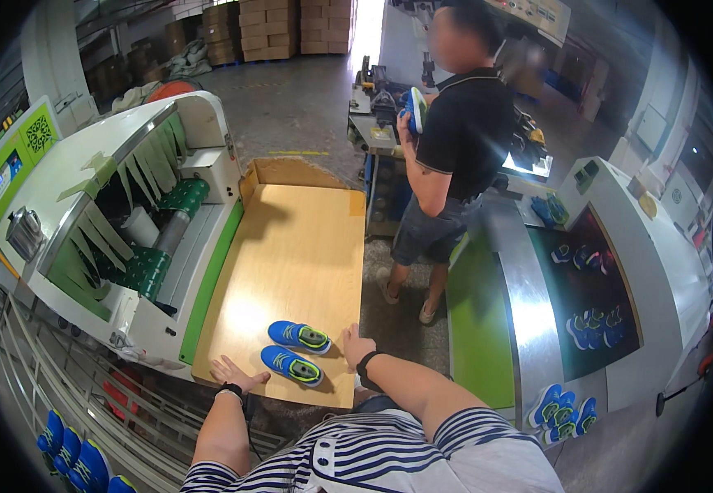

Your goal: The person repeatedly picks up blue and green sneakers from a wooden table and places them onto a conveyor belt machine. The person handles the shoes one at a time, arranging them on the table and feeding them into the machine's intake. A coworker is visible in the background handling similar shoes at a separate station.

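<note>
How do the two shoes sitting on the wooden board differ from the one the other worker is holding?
The shoes on the board are a pair; the held shoe appears single. The pair rests soles down, toes pointing left, while the held shoe is raised and tipped steeply. No hand grips the pair; the co-worker's hand holds the other. All are blue with bright green accents.

Grey floor [290, 115], yellow floor line [299, 153], stacked brown cartons [270, 31], bright white opening [364, 33] behind, pale pillar [56, 49] at left
</note>
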Available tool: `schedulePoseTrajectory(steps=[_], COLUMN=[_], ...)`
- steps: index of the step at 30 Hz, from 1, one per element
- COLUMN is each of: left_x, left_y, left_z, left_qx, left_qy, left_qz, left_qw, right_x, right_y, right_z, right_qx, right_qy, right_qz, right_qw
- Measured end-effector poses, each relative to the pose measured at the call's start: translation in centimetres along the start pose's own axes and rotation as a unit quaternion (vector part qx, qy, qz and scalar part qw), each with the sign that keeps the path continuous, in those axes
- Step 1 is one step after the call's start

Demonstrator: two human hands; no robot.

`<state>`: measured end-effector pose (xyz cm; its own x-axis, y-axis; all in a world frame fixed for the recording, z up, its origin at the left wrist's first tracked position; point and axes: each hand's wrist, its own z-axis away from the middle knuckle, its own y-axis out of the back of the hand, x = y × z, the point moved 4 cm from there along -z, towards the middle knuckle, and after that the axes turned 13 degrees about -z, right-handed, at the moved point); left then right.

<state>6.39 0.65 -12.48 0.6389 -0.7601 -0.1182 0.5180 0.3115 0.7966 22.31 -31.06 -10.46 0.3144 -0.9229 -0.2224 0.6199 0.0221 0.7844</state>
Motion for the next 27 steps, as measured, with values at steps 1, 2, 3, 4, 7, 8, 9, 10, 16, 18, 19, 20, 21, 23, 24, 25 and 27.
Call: schedulePoseTrajectory(steps=[1, 2, 3, 4, 7, 8, 9, 10, 16, 18, 19, 20, 21, 23, 24, 25, 27], left_x=[0.00, 0.04, 0.00, 0.01, -0.29, -0.48, -0.32, -0.17, -0.15, -0.21, -0.16, -0.10, -0.08, -0.07, -0.11, -0.13, -0.12], left_y=[0.01, 0.05, -0.04, -0.09, -0.52, -0.68, -0.53, -0.41, -0.18, -0.23, -0.20, -0.17, -0.15, -0.11, -0.16, -0.24, -0.36], left_z=[-0.03, -0.06, -0.08, -0.09, -0.60, -0.79, -0.63, -0.43, -0.21, -0.30, -0.26, -0.22, -0.16, -0.10, -0.14, -0.24, -0.44], left_qx=[0.001, 0.002, 0.000, -0.001, 0.001, 0.003, 0.002, 0.001, 0.000, 0.000, 0.000, 0.000, 0.000, 0.000, 0.000, 0.000, -0.001], left_qy=[-0.002, -0.004, -0.002, 0.000, 0.003, 0.003, 0.002, 0.001, 0.002, 0.003, 0.002, 0.001, 0.001, 0.001, 0.002, 0.003, 0.004], left_qz=[0.000, 0.000, 0.002, 0.003, 0.002, 0.001, 0.006, 0.012, 0.008, 0.006, 0.006, 0.007, 0.008, 0.010, 0.011, 0.012, 0.012], left_qw=[1.000, 1.000, 1.000, 1.000, 1.000, 1.000, 1.000, 1.000, 1.000, 1.000, 1.000, 1.000, 1.000, 1.000, 1.000, 1.000, 1.000], right_x=[0.08, 0.16, 0.09, 0.04, -0.30, -0.37, -0.23, 0.00, -0.11, -0.28, -0.23, -0.05, -0.05, -0.01, 0.00, -0.01, 0.03], right_y=[0.01, 0.05, 0.03, 0.03, 0.34, 0.32, 0.30, 0.06, 0.16, 0.31, 0.25, 0.02, 0.05, 0.01, 0.00, 0.00, 0.01], right_z=[-0.06, -0.15, -0.12, -0.10, 0.19, 0.46, 0.71, 0.59, 0.32, 0.13, 0.15, 0.24, 0.38, 0.28, 0.28, 0.29, 0.31], right_qx=[-0.002, -0.003, -0.008, -0.011, 0.014, 0.043, 0.073, 0.073, 0.039, -0.009, 0.012, 0.032, 0.052, 0.049, 0.047, 0.048, 0.050], right_qy=[0.000, 0.000, -0.001, -0.002, 0.006, 0.016, 0.023, 0.020, 0.007, -0.012, -0.003, 0.007, 0.016, 0.014, 0.013, 0.013, 0.014], right_qz=[0.002, 0.003, 0.006, 0.006, 0.006, 0.007, 0.006, 0.006, 0.010, 0.020, 0.019, 0.018, 0.018, 0.015, 0.013, 0.014, 0.017], right_qw=[1.000, 1.000, 1.000, 1.000, 1.000, 0.999, 0.997, 0.997, 0.999, 1.000, 1.000, 0.999, 0.998, 0.999, 0.999, 0.999, 0.999])
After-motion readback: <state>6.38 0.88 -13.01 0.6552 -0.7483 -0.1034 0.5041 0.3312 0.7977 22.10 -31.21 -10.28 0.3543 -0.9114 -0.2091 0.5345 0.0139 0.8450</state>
